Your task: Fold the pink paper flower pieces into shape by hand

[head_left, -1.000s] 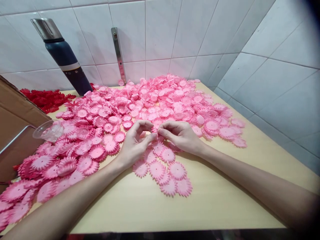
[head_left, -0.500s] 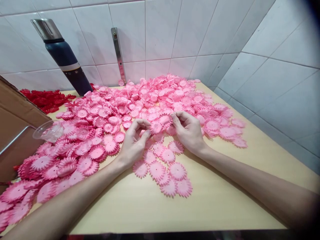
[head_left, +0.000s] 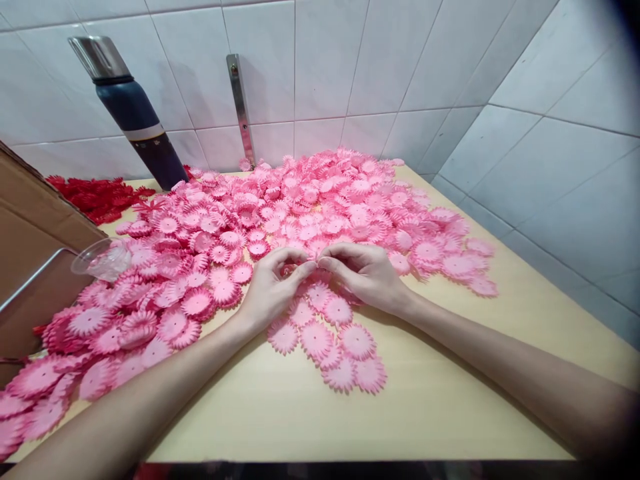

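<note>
My left hand (head_left: 277,287) and my right hand (head_left: 370,275) meet fingertip to fingertip over the middle of the table. Both are closed in a pinch on a pink petal disc, of which only a sliver shows between the fingers. Just below my hands lies a loose patch of flat pink petal discs (head_left: 316,340), each with a toothed rim and many with a small centre hole. Beyond my fingers spreads a large heap of the same discs (head_left: 360,213). My fingers hide most of the held piece.
A blue flask (head_left: 133,110) with a steel cap stands at the back left, beside a red petal pile (head_left: 97,200). A clear plastic cup (head_left: 103,261) lies near a cardboard box (head_left: 45,247). Tiled walls bound the wooden table (head_left: 440,393) behind and right.
My two hands have come together. The right moved left and the left slightly right, so their fingertips now touch around the pink disc that showed between them before.
</note>
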`<state>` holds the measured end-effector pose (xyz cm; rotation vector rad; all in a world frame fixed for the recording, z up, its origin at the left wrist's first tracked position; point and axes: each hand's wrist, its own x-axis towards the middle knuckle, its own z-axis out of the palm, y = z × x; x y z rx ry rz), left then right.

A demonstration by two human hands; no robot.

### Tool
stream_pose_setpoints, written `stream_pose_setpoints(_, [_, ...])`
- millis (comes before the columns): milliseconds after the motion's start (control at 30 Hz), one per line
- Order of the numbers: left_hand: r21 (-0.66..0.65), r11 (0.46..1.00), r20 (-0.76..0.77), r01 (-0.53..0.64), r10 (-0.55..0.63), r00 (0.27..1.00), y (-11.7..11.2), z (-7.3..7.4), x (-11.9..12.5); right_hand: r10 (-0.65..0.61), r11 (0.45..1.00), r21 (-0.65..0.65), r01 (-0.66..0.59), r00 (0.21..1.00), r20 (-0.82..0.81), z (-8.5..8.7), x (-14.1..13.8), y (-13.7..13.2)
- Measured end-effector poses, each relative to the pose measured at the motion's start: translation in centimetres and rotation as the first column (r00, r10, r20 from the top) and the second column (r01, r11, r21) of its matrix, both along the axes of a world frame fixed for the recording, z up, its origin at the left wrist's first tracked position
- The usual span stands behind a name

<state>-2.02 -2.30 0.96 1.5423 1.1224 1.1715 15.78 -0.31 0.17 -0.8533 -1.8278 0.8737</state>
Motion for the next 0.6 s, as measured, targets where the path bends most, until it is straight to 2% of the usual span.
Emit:
stream_pose_setpoints(100, [0.000,1.000,-0.007,0.010,-0.010,1.000,0.2,-0.3,-0.2,-0.039,0.999,0.007,0.039,0.999,0.008,-0.1,0.0,0.1])
stream_pose_setpoints(400, [-0.022,1.000,-0.026,0.001,-0.001,1.000,0.2,-0.5,-0.2,-0.107,0.990,-0.094,0.102,0.993,-0.050,-0.1,0.0,0.3])
stream_pose_setpoints(467, [-0.019,1.000,0.006,0.001,-0.001,1.000,0.2,-0.4,-0.1,-0.183,0.980,-0.088,0.176,0.979,-0.088,-0.3,0.1,0.6])
stream_pose_setpoints(600, [-0.022,1.000,0.098,-0.010,0.012,0.995,0.0,-0.1,0.1,-0.393,0.919,-0.075,0.386,0.901,-0.184,-0.8,0.2,1.1])
